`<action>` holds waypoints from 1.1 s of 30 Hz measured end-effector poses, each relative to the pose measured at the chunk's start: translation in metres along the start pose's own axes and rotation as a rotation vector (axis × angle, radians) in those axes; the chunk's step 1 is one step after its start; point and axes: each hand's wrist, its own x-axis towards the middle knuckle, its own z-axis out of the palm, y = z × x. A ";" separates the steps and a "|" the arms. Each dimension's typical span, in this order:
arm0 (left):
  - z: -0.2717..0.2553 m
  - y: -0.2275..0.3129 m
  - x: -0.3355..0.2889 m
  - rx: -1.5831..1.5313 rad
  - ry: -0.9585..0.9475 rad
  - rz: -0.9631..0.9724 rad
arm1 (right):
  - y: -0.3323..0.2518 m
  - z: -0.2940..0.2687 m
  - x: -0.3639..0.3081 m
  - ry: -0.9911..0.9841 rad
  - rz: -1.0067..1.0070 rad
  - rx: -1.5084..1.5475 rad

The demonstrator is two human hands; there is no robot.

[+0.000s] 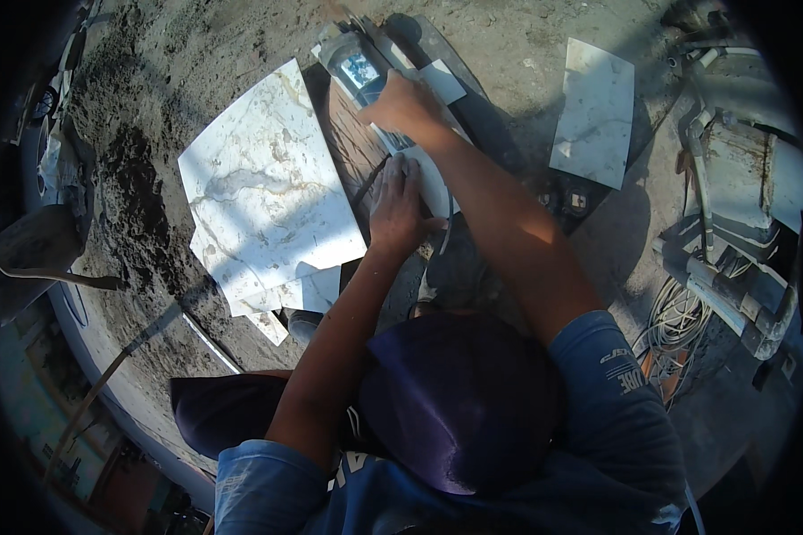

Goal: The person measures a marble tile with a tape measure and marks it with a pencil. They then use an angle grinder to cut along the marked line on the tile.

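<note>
My right hand [408,105] is wrapped round a blue handheld power tool that looks like an angle grinder [341,61]. Its far end is blurred, so the blade cannot be made out. Nearer to me, my left hand [400,207] lies flat, fingers forward, on a narrow white tile strip [431,185]. The strip runs along a wooden board [341,125], partly under my right forearm. A small white offcut [442,82] lies just beyond my right hand. Near my left fingers runs a dark cord [368,183].
A large marbled white tile [268,187] lies left of my hands, with smaller pieces below it. Another white tile [593,114] is at the right. Farther right are coiled cable [678,314] and metal pipes [700,165]. A shovel [40,254] stands far left by rough soil.
</note>
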 end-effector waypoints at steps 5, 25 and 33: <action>0.000 -0.001 0.000 -0.006 0.007 -0.003 | 0.004 0.002 0.002 -0.028 -0.017 0.004; 0.008 -0.003 -0.001 -0.009 0.048 -0.030 | 0.019 0.009 -0.006 0.065 -0.113 0.039; 0.002 -0.001 -0.002 -0.032 0.027 -0.043 | 0.020 0.008 -0.012 0.039 -0.099 0.055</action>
